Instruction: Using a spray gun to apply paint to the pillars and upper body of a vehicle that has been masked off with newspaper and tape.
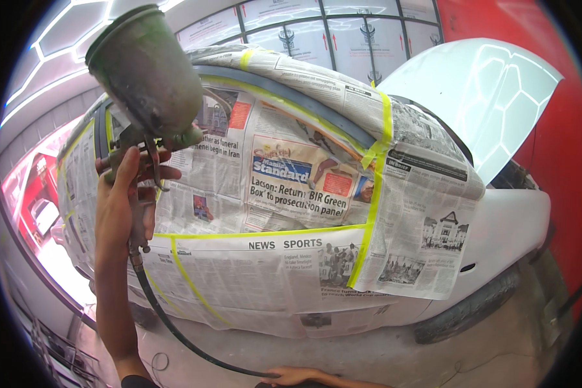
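Note:
My left hand (124,184) is raised at the left, closed around the handle of a spray gun (150,161), with fingers at its trigger. A large grey, paint-stained cup (152,71) sits on top, and the nozzle end points right. From the handle's bottom a dark air hose (168,320) curves down to my right hand (291,376) at the lower edge, whose fingers close on it. Beyond the gun stands a white car (504,223), its side and windows covered with newspaper (304,174) and yellow-green masking tape (376,213). A grey window-frame strip (291,94) shows uncovered.
The car's white hood (478,84) stands raised at the right, before a red wall (549,155). A dark tyre (469,310) rests on the concrete floor (381,352). Wrapped panels (304,42) line the back. Metal frames (52,349) are at the lower left.

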{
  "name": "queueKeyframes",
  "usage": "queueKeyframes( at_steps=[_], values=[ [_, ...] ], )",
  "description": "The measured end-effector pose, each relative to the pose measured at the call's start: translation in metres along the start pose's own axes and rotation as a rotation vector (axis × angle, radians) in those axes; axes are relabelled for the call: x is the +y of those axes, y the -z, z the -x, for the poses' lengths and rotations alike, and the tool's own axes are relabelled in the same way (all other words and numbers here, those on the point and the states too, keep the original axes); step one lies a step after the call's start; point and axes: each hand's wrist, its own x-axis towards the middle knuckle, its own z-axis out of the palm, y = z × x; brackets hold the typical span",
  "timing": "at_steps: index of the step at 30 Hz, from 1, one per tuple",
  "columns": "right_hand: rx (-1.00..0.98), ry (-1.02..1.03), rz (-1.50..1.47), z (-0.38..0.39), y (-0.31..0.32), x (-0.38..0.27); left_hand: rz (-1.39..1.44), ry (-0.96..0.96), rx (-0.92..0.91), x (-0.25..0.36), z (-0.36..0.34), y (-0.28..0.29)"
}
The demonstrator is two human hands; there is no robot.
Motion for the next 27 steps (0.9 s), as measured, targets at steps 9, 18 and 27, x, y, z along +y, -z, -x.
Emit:
queueKeyframes(
  at_steps=[9,18,27],
  values=[
    [-0.119,-0.093,-0.058,-0.004,-0.008,-0.012,0.028,0.164,0.222,-0.058,0.081,0.047],
    [-0.163,-0.008,-0.206,-0.019,-0.04,-0.059,-0.07,0.466,0.507,-0.117,0.22,0.1],
    [0.515,0.431,-0.169,-0.067,-0.056,-0.138,-0.152,0.652,0.456,-0.184,0.316,0.151]
  ],
)
